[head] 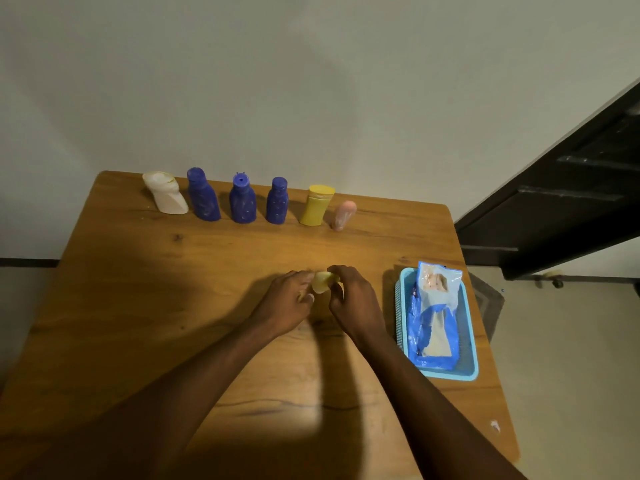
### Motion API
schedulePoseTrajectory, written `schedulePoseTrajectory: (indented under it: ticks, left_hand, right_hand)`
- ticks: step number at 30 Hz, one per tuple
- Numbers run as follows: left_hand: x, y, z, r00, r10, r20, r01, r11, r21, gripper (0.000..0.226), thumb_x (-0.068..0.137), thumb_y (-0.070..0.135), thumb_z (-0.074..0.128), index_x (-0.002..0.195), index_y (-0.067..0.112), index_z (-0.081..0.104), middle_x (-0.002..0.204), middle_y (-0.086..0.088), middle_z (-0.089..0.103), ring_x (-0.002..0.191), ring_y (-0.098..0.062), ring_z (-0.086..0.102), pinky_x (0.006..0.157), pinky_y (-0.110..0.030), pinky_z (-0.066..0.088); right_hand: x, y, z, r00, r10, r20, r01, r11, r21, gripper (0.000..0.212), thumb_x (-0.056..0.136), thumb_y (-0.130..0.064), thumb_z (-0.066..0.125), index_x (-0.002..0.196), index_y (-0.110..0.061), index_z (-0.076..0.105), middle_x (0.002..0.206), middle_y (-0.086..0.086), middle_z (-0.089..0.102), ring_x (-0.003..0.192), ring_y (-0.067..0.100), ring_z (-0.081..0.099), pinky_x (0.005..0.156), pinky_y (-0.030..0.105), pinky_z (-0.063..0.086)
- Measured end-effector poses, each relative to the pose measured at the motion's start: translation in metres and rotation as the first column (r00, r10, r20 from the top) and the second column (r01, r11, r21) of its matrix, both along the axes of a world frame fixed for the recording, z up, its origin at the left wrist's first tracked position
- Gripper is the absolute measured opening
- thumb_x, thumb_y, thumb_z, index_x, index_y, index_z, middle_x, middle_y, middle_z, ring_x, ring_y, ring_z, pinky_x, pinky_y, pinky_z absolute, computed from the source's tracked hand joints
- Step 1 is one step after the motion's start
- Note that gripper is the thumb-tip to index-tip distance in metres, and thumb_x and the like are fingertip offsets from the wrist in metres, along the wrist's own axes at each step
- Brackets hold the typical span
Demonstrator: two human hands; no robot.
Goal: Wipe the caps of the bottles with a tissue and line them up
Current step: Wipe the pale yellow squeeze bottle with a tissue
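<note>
Along the far edge: six bottles in a row, left to right a white bottle, three blue bottles, a yellow bottle, a pink bottle.
Left hand: fingers curled round the base of a pale yellow bottle; forearm angled in from lower left.
Held bottle: between both hands at table centre, well short of the row; long axis hard to read.
Right hand: fingertips pinched at its top; whether they hold a tissue, I cannot tell.
Key relation: the open slot lies ahead, right of the pink bottle, probably nearer the right hand.
Far right: tissue pack in a blue basket.
</note>
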State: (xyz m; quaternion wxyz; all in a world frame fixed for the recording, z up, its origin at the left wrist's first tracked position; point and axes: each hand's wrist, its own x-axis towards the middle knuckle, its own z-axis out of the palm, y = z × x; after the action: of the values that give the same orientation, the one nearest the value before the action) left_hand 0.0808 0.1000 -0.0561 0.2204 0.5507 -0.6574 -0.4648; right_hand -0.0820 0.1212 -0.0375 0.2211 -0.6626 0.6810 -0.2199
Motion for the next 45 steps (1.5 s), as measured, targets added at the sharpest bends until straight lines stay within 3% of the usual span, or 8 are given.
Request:
schedulePoseTrajectory:
  ticks: [6,10,14,25,29,36,40,45]
  left_hand:
    - [0.003,0.006,-0.006,1.0,0.003,0.014,-0.003,1.0,0.012,0.055,0.092,0.004,0.067,0.144,0.01,0.054,0.139,-0.006,0.061,0.125,-0.016,0.06,0.106,-0.033,0.051]
    - [0.004,0.011,-0.002,0.999,0.03,0.032,-0.028,0.997,-0.073,0.041,0.091,0.003,0.066,0.13,0.012,0.063,0.121,-0.003,0.064,0.106,-0.011,0.066,0.086,-0.016,0.051]
    - [-0.001,0.017,0.006,1.0,-0.005,-0.005,0.004,0.99,-0.139,0.024,0.091,0.007,0.067,0.114,0.015,0.065,0.111,0.002,0.062,0.093,-0.003,0.064,0.073,-0.008,0.048]
    - [-0.088,0.044,0.024,0.961,-0.266,-0.074,0.239,0.936,-0.258,0.03,0.09,0.006,0.063,0.119,0.013,0.067,0.115,0.0,0.065,0.097,-0.007,0.064,0.078,0.0,0.039]
    - [-0.126,0.051,0.016,0.947,-0.314,-0.063,0.294,0.931,-0.218,0.037,0.091,0.006,0.063,0.128,0.01,0.064,0.12,-0.004,0.065,0.103,-0.014,0.065,0.084,-0.011,0.046]
    - [-0.153,0.049,-0.013,0.928,-0.373,0.015,0.369,0.911,-0.185,0.036,0.092,0.01,0.064,0.128,0.009,0.064,0.118,-0.005,0.063,0.098,-0.018,0.065,0.084,-0.03,0.053]
    - [-0.155,0.041,-0.026,0.927,-0.374,0.012,0.364,0.894,-0.259,0.03,0.091,0.007,0.064,0.121,0.009,0.068,0.104,0.003,0.057,0.087,-0.009,0.059,0.075,-0.01,0.043]
    - [-0.158,0.033,-0.031,0.908,-0.419,0.003,0.393,0.849,-0.352,0.029,0.091,0.01,0.063,0.119,0.012,0.07,0.109,-0.002,0.067,0.087,-0.009,0.06,0.082,-0.032,0.054]
  right_hand:
    - [0.0,0.005,-0.003,1.0,-0.003,-0.028,0.004,1.0,0.01,0.048,0.088,-0.006,0.06,0.136,-0.011,0.058,0.13,0.01,0.064,0.112,0.032,0.064,0.09,0.042,0.053]
    - [-0.005,0.013,0.003,0.998,-0.053,-0.031,0.052,0.998,-0.037,0.05,0.089,-0.008,0.06,0.139,-0.013,0.054,0.135,0.006,0.06,0.118,0.028,0.061,0.092,0.042,0.052]
    - [-0.014,0.019,0.011,0.992,-0.12,-0.026,0.116,0.988,-0.105,0.04,0.09,-0.009,0.06,0.13,-0.013,0.06,0.126,0.006,0.063,0.111,0.027,0.063,0.086,0.04,0.053]
    - [-0.091,0.058,0.025,0.924,-0.373,-0.087,0.358,0.921,-0.152,0.015,0.09,-0.015,0.065,0.104,-0.015,0.07,0.105,0.003,0.068,0.096,0.024,0.064,0.072,0.033,0.046]
    - [-0.131,0.071,0.018,0.865,-0.404,-0.299,0.424,0.906,0.003,0.015,0.087,-0.025,0.065,0.099,-0.017,0.07,0.103,0.005,0.067,0.095,0.029,0.063,0.07,0.036,0.049]
    - [-0.171,0.075,-0.004,0.856,-0.382,-0.349,0.458,0.873,0.167,0.026,0.079,-0.016,0.067,0.105,-0.018,0.073,0.107,0.007,0.068,0.094,0.029,0.065,0.069,0.029,0.044]
    - [-0.171,0.077,-0.025,0.842,-0.355,-0.406,0.453,0.874,0.177,0.021,0.084,-0.021,0.067,0.105,-0.02,0.071,0.106,0.006,0.068,0.093,0.028,0.065,0.07,0.028,0.042]
    - [-0.174,0.076,-0.043,0.835,-0.37,-0.407,0.448,0.887,0.11,0.015,0.087,-0.027,0.071,0.099,-0.02,0.067,0.097,0.006,0.071,0.088,0.027,0.064,0.07,0.029,0.042]
